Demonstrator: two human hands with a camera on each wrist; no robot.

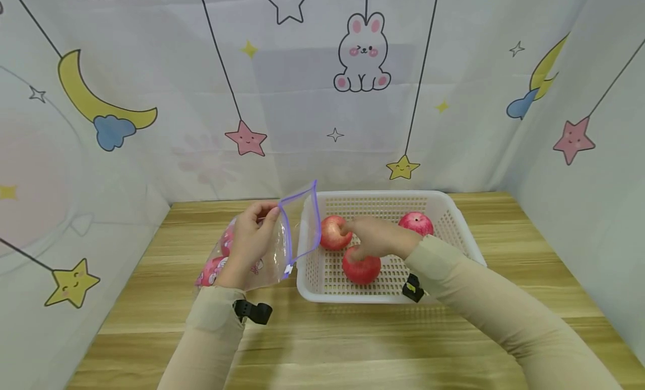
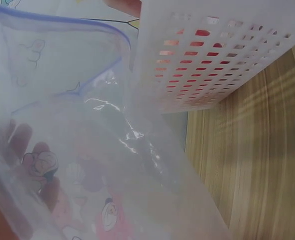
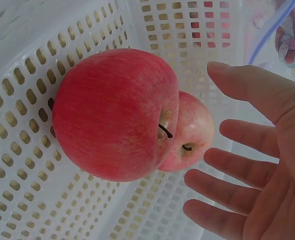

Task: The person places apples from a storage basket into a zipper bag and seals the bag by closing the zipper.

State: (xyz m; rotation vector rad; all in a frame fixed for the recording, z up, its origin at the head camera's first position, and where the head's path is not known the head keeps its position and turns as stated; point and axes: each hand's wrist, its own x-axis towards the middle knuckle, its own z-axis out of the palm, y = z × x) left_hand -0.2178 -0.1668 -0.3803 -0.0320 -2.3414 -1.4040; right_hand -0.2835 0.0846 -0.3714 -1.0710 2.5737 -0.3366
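My left hand (image 1: 253, 236) pinches the edge of a clear zip bag (image 1: 274, 255) with a purple-rimmed mouth standing open beside the basket. Red-pink shapes show through the bag's lower left part. My right hand (image 1: 375, 237) is over the white plastic basket (image 1: 388, 298), its fingers spread and nothing held. Under and beside it lie a red apple (image 1: 361, 271) and a paler apple (image 1: 333, 233). In the right wrist view the spread fingers (image 3: 232, 195) are apart from the red apple (image 3: 112, 115) and near the paler apple (image 3: 192, 130).
Another red fruit (image 1: 416, 222) lies in the basket's right back part. The basket stands on a wooden table (image 1: 312, 345), its perforated wall (image 2: 227, 55) close to the bag. A white printed curtain (image 1: 312, 116) hangs behind and along the sides.
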